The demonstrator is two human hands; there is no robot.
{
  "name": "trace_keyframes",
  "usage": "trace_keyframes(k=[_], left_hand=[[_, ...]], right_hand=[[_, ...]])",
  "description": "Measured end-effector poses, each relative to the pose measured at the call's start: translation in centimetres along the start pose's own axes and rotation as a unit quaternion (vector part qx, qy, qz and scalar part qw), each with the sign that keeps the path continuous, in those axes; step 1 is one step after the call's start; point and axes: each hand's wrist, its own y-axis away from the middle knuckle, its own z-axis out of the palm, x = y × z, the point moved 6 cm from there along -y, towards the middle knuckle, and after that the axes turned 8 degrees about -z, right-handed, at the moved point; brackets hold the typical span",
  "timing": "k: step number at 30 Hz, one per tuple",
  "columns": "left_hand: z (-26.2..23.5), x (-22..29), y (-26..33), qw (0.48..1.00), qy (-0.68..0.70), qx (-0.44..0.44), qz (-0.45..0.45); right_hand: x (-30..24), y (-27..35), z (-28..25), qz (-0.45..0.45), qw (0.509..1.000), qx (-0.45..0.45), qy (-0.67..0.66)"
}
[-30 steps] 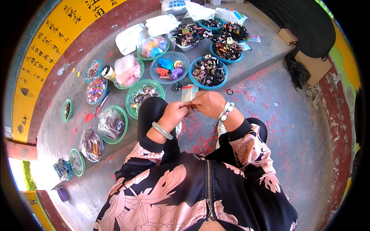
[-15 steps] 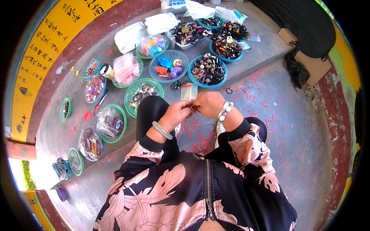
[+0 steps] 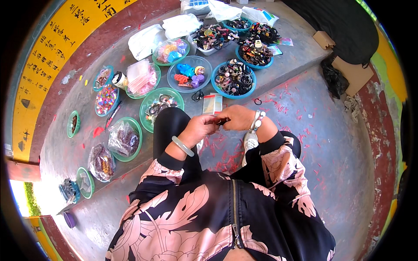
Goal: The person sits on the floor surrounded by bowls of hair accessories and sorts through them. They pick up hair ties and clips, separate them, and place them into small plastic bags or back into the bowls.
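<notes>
My left hand (image 3: 201, 127) and my right hand (image 3: 238, 117) meet in front of my knees, fingertips pinched together. Between them shows a bit of a small black thing (image 3: 223, 122), too hidden to name. A pale bangle sits on my left wrist, a beaded bracelet on the right. Just beyond my fingers lies a flat card or packet (image 3: 212, 104) with a red edge. Near it is a small tangle of black bands (image 3: 197, 96). A black hair tie (image 3: 257, 101) rests by itself to the right.
Blue basins (image 3: 216, 90) of hair ties stand ahead on a raised step. Green bowls (image 3: 142, 114) hold hair ties, pink plastic sleeves and bagged goods to the left. White bags (image 3: 147, 42) lie behind. Red scraps (image 3: 226, 158) litter the floor; a cardboard piece (image 3: 355, 76) lies far right.
My right hand has tilted and its fingers have shifted slightly, so the small black thing now shows between my hands. My left hand stays nearly in place.
</notes>
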Motion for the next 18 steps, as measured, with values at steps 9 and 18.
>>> trace_keyframes(k=[9, 18], left_hand=[[-0.8, -1.2, -0.7, 0.996, -0.086, 0.016, 0.014], [-0.5, -0.9, -0.4, 0.993, -0.114, 0.017, 0.019]], right_hand=[[1.2, 0.1, -0.5, 0.132, 0.978, 0.06, -0.15], [2.6, 0.2, 0.5, 0.18, 0.955, 0.088, -0.221]])
